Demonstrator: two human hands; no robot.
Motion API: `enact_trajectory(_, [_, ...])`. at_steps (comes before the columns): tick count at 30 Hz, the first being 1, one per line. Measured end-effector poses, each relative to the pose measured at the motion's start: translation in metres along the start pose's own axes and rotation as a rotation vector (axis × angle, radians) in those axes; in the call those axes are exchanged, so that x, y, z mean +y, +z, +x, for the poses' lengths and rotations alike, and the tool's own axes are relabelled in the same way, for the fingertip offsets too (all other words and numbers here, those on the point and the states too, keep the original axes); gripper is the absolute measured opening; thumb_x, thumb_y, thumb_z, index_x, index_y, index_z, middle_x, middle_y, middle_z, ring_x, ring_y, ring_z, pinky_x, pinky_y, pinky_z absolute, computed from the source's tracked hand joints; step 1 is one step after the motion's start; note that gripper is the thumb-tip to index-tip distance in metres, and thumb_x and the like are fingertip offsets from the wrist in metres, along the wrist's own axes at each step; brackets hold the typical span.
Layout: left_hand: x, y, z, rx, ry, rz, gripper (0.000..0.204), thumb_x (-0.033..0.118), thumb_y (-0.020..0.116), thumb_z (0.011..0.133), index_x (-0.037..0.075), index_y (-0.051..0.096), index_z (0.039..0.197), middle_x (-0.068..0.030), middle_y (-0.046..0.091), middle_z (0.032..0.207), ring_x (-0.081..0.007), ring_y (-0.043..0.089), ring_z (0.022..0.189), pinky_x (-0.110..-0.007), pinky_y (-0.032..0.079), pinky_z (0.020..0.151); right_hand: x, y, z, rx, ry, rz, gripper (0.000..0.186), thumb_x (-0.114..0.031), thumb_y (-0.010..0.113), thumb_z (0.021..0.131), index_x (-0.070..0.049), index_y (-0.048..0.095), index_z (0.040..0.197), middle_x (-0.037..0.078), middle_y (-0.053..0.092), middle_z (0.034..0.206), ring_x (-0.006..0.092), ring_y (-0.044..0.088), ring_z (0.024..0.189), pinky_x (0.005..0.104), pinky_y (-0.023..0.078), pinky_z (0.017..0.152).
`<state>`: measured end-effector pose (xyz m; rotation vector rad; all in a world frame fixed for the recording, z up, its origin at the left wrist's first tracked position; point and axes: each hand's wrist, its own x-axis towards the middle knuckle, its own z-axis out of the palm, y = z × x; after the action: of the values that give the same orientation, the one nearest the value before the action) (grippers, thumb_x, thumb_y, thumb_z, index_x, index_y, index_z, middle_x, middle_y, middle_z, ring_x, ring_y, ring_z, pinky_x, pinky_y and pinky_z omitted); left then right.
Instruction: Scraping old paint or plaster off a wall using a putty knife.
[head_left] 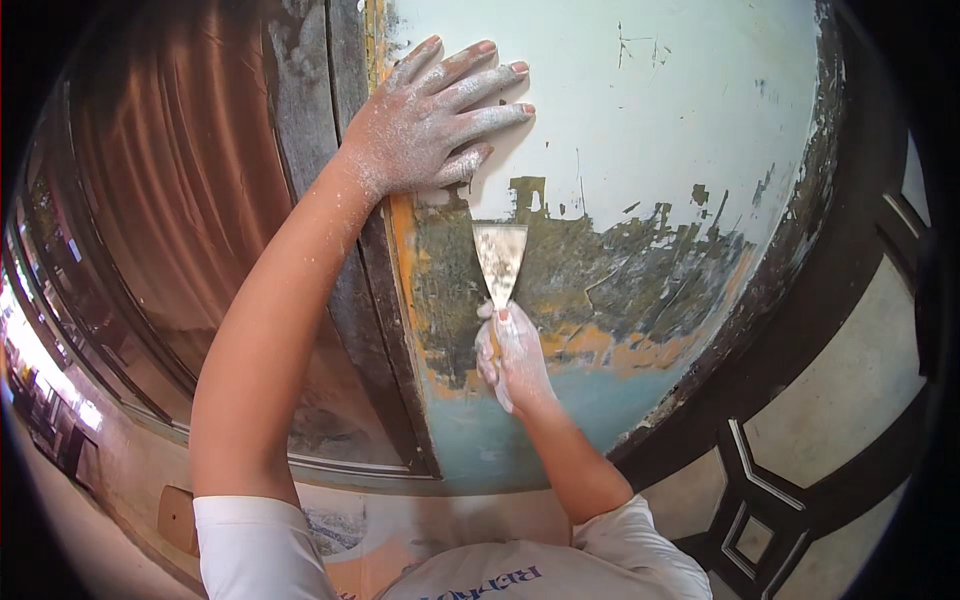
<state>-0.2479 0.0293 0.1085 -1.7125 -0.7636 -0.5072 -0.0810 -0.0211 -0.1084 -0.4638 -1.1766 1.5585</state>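
My left hand [430,125] lies spread on the upper left of a wall panel, fingers apart, dusted with white powder. Below it, my right hand [512,355] is closed around the handle of a scraper [500,255] with a flared metal blade pointing up. The blade has dark smudges, and its wide edge meets the lower border of the white paint [660,110]. Under that border the panel shows a ragged dark scraped band [600,265], orange patches [640,350] and a blue-green strip [540,410]. White dust coats my right fingers too.
A dark wooden post [345,200] runs along the panel's left side, with a brown curtain [180,150] behind glass beyond it. To the right stands dark framing with pale panels [840,380]. A pale floor [140,450] shows at lower left, with a small brown piece [178,518] on it.
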Motion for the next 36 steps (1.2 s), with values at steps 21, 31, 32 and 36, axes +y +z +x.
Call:
enact_trajectory(21, [-0.003,-0.002,0.001,-0.02,0.005,0.064,0.052,0.04,0.057,0.084,0.038,0.045,0.135,0.011,0.029,0.151,-0.0159,0.025,0.14,-0.045,0.017,0.118,-0.006,0.006,0.003,0.065,0.036,-0.019,0.024,-0.03,0.042,0.101,-0.008,0.05,0.105,-0.002,0.042,0.064,0.0057,0.034,0.044,0.0215,0.029,0.041])
enact_trajectory(31, [-0.003,0.002,-0.003,-0.009,-0.011,0.045,0.055,0.033,0.057,0.081,0.039,0.046,0.135,0.0088,0.031,0.15,-0.0171,0.027,0.139,-0.046,0.018,0.118,0.006,0.005,0.004,0.041,0.012,-0.049,0.031,-0.033,0.045,0.1,-0.007,0.047,0.116,-0.001,0.044,0.066,0.0051,0.033,0.042,0.0201,0.031,0.039])
enact_trajectory(32, [-0.001,0.002,-0.002,0.024,-0.003,0.018,0.055,0.028,0.055,0.081,0.039,0.046,0.134,0.0065,0.034,0.149,-0.0189,0.029,0.139,-0.047,0.02,0.117,0.005,0.006,0.002,0.059,0.027,-0.042,0.031,-0.032,0.044,0.1,-0.007,0.047,0.118,-0.001,0.044,0.067,0.005,0.033,0.042,0.0196,0.031,0.04])
enact_trajectory(36, [-0.002,0.0,0.0,0.042,0.0,0.003,0.055,0.029,0.056,0.08,0.039,0.047,0.134,0.0064,0.034,0.149,-0.0192,0.029,0.139,-0.047,0.02,0.117,-0.014,0.014,0.015,0.016,-0.066,-0.041,0.03,-0.029,0.043,0.101,-0.007,0.045,0.121,0.001,0.046,0.07,0.005,0.034,0.042,0.0202,0.03,0.038])
